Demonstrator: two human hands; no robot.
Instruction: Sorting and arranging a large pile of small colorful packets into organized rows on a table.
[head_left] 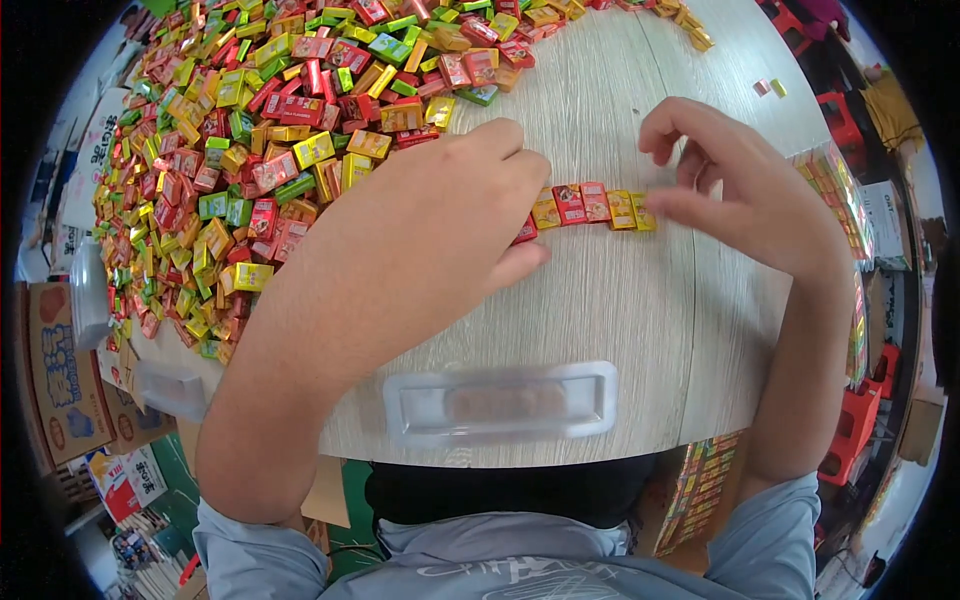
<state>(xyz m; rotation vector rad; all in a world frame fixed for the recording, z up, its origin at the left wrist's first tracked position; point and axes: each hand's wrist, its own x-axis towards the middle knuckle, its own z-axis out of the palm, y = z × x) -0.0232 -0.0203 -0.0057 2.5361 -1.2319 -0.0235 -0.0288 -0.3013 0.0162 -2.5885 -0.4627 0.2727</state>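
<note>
A short row of small red and yellow candy boxes (597, 205) lies on the pale wooden table, edge against edge. At its left end my left hand (485, 190) is curled, with a red candy box (526, 231) showing between the thumb and the bent fingers. The back of that hand hides the fingertips and whatever lies under them. My right hand (725, 180) hovers at the row's other end with its fingers bent and apart. Its thumb tip is close to the last yellow box, and nothing shows in its grasp.
A big heap of red, yellow, green and orange candy boxes (310, 110) covers the table's far left. A translucent plastic tray (605, 395) sits by the near edge. Stacked candy packs (840, 200) stand at the right, red stools (850, 430) beyond, a brown carton (65, 370) left.
</note>
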